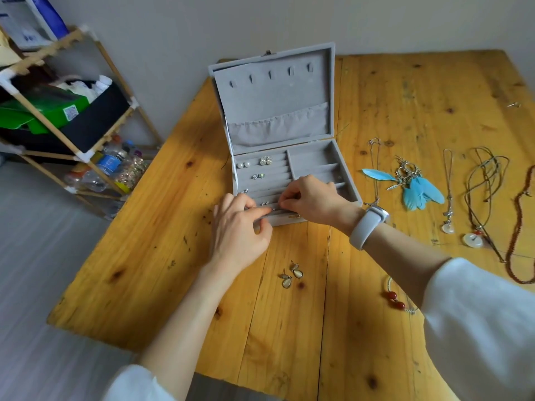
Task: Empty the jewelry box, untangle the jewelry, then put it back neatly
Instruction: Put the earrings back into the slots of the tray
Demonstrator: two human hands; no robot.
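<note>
The grey velvet jewelry box stands open at the table's middle, lid upright. Its left ring rows hold pearl studs, crystal studs and several smaller studs. My left hand is at the box's front edge, index finger laid along the front row and thumb against the front wall. My right hand reaches in from the right, its fingertips pinching a small stud at the front row; the stud is mostly hidden. A pair of teardrop earrings lies on the table just in front of the box.
Right of the box lie a silver chain, blue feather earrings, a pendant necklace, a cord necklace with a white disc and a brown bead necklace. A red-bead bracelet lies by my right forearm. A wooden shelf stands left.
</note>
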